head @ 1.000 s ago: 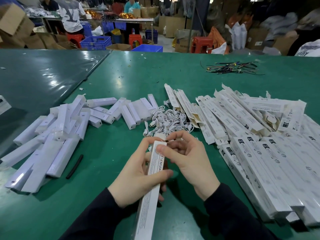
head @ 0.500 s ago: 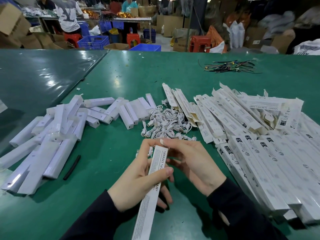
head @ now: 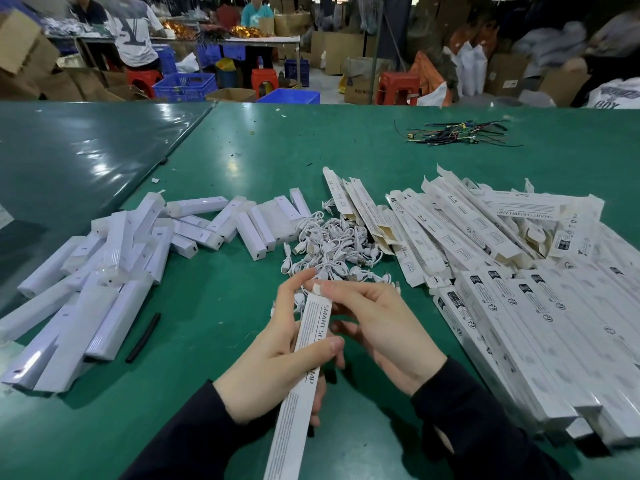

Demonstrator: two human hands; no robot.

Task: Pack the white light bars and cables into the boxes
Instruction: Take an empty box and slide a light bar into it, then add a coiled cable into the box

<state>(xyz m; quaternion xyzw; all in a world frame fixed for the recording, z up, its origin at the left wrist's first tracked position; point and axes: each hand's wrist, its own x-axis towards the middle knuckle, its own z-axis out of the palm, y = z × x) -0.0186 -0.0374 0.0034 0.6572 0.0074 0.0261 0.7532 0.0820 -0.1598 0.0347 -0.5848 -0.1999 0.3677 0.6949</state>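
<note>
The left hand (head: pixel 273 362) grips a long white box (head: pixel 299 386), thumb across its printed face; the right hand (head: pixel 377 327) pinches its far end. Just beyond lie tangled white cables (head: pixel 332 247), light bars (head: pixel 104 275) heaped left, more boxes (head: pixel 519 306) stacked right on the green table (head: pixel 207 427).

This is a packing workshop, something like a small factory floor. A long green work table (head: pixel 242 161) fills the lower frame, heaped with white light bars (head: pixel 104 278) at left, a tangle of white cables (head: pixel 329 247) in the middle and printed retail boxes (head: pixel 502 271) at right. Along the top of the frame stand brown cartons (head: pixel 349 50), blue plastic crates (head: pixel 185 85) and red stools (head: pixel 396 86). At upper left other workers (head: pixel 133 32) sit at a second bench (head: pixel 263 39) strewn with goods.
</note>
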